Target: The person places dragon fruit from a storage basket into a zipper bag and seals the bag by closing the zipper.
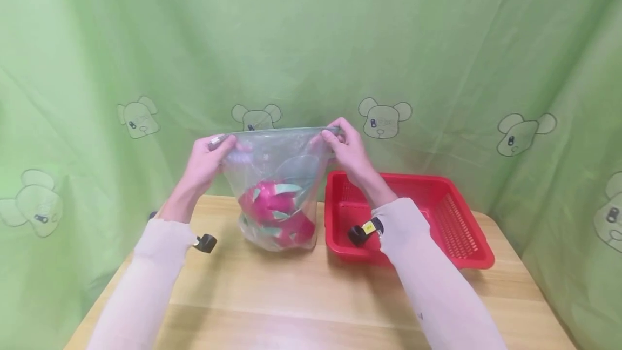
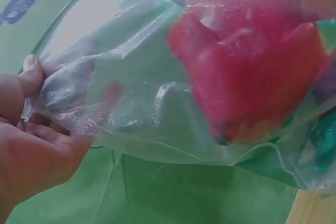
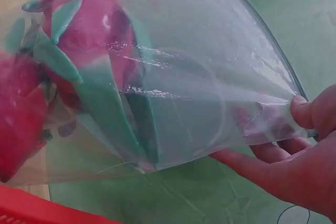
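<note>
The left hand (image 1: 206, 160) pinches the top left corner of a clear plastic bag (image 1: 272, 177), thumb on the near side and fingers curled behind the film, as the left wrist view (image 2: 31, 124) shows. The right hand (image 1: 347, 153) pinches the top right corner in the same way, its thumb and fingers closed on the edge of the bag (image 3: 310, 145). Between the two hands the bag's top edge is stretched in a nearly straight line, and the bag hangs down from it, its bottom at or just above the table (image 1: 301, 296); whether it touches cannot be told. Inside the bag, below and between the hands, lie pink dragon fruits (image 1: 277, 212) with green-tipped scales, gathered at the bottom. Just beside the bag, under the right forearm, a red basket (image 1: 457, 226) stands on the table. Each wrist carries a small black camera at the end of a pale sleeve (image 1: 160, 242). Behind the hands and the table hangs a green cloth (image 1: 437, 42) printed with bear figures.
</note>
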Demonstrator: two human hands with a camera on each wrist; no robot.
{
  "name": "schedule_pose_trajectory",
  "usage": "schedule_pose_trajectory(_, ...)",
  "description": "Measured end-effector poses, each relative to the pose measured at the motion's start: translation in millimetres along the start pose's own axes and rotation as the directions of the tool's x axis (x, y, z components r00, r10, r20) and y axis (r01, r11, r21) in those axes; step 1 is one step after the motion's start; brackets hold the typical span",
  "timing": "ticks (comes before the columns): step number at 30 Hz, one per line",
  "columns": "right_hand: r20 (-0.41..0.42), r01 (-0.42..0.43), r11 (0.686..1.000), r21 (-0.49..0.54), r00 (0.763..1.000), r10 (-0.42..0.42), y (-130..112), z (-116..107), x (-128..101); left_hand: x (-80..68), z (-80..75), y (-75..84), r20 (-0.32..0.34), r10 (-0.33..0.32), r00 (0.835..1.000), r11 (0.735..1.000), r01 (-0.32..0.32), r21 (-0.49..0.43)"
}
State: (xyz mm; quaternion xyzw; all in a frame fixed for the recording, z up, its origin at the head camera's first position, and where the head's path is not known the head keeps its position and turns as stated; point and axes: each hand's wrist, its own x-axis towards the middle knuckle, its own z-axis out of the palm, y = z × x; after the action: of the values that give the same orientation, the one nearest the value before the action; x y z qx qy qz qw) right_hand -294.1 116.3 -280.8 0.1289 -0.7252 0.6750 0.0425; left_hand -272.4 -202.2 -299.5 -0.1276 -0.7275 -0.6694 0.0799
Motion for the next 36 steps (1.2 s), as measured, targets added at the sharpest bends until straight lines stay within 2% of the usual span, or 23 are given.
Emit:
schedule_pose_trajectory(3, -0.021, 0.043, 0.999, 0.015, 0.999, -0.043, 0, -1, 6, 7.0, 4.0, 4.0, -0.031, -0.003, 1.0, 1.0, 0.003, 0.008)
schedule_pose_trajectory(8, -0.04, 0.11, 0.993, 0.045, 0.993, -0.108, 3, -3, 16, 22.1, 12.9, 5.3, -0.039, 0.015, 0.999, 0.998, -0.017, -0.062)
schedule_pose_trajectory(13, -0.079, 0.137, 0.989, 0.054, 0.988, -0.133, 13, -1, 21, 31.5, 13.8, -7.7, -0.008, -0.005, 1.0, 0.987, 0.004, -0.162)
schedule_pose_trajectory(15, -0.091, 0.143, 0.988, 0.053, 0.986, -0.138, 17, 1, 20, 32.0, 12.5, -15.3, 0.013, -0.028, 1.0, 0.971, 0.03, -0.238)
schedule_pose_trajectory(17, -0.093, 0.161, 0.986, 0.043, 0.983, -0.156, 20, 5, 18, 30.5, 10.6, -22.0, 0.02, -0.053, 0.998, 0.943, 0.057, -0.327)
schedule_pose_trajectory(19, -0.078, 0.176, 0.984, 0.024, 0.982, -0.174, 21, 10, 15, 27.3, 7.9, -28.0, 0.009, -0.075, 0.997, 0.911, 0.072, -0.405)
schedule_pose_trajectory(21, -0.053, 0.196, 0.98, 0.022, 0.979, -0.195, 22, 15, 10, 23.0, 4.6, -33.0, -0.013, -0.097, 0.995, 0.89, 0.081, -0.448)
schedule_pose_trajectory(23, -0.036, 0.212, 0.977, 0.017, 0.977, -0.212, 24, 19, 5, 19.3, 1.6, -37.3, -0.017, -0.114, 0.993, 0.889, 0.094, -0.448)
schedule_pose_trajectory(30, -0.012, 0.228, 0.973, 0.022, 0.974, -0.228, 39, 23, -16, 6.6, -1.9, -49.3, 0.037, -0.188, 0.981, 0.933, 0.19, -0.306)
schedule_pose_trajectory(36, -0.007, 0.216, 0.976, 0.01, 0.976, -0.216, 57, 23, -35, -4.1, 1.6, -60.6, 0.111, -0.271, 0.956, 0.934, 0.289, -0.211)
